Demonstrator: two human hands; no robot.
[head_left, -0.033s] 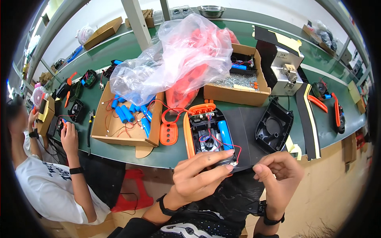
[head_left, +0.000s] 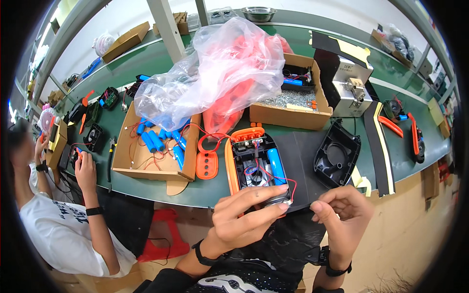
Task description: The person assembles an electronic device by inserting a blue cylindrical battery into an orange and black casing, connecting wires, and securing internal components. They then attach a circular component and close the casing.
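Note:
An open black-and-orange device housing (head_left: 232,168) sits in front of me at the table's near edge. Inside it lie a blue cylindrical battery (head_left: 276,164), a small circuit board and thin wires. My left hand (head_left: 244,217) is closed on the housing's near end, fingers reaching across it. Red wires (head_left: 295,184) loop out to a small white connector (head_left: 289,201) by those fingertips. Right of the housing, my right hand (head_left: 342,215) is raised with thumb and index finger pinched together; whatever is between them is too small to make out.
A cardboard box (head_left: 154,172) of blue batteries stands left, partly under a clear plastic bag (head_left: 215,73) with red-orange parts. Behind are a box of screws (head_left: 293,115) and a metal fixture (head_left: 352,88). A black shell (head_left: 337,154) lies right. A co-worker (head_left: 63,229) works at left.

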